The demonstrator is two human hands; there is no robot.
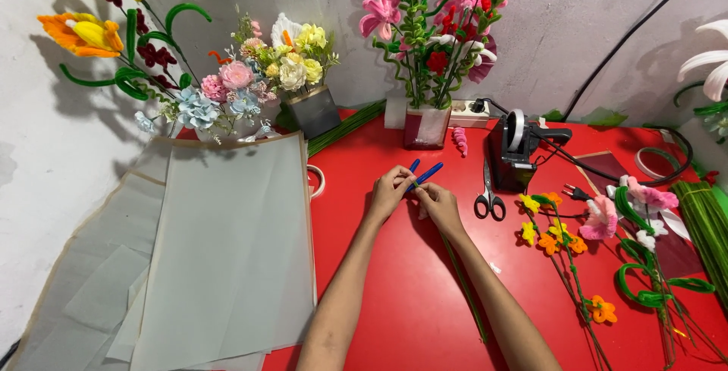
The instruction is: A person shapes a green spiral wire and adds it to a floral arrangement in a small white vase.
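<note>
Just left of the black-handled scissors, left hand and right hand both pinch blue pipe cleaners against a thin green stem, evidently mid-twist; further winding appears to require firm fingertip tension.

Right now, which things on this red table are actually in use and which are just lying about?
In use:
left hand
right hand
blue pipe cleaners
green stem

Lying about:
scissors
tape dispenser
grey paper sheets
finished flower stems
</note>
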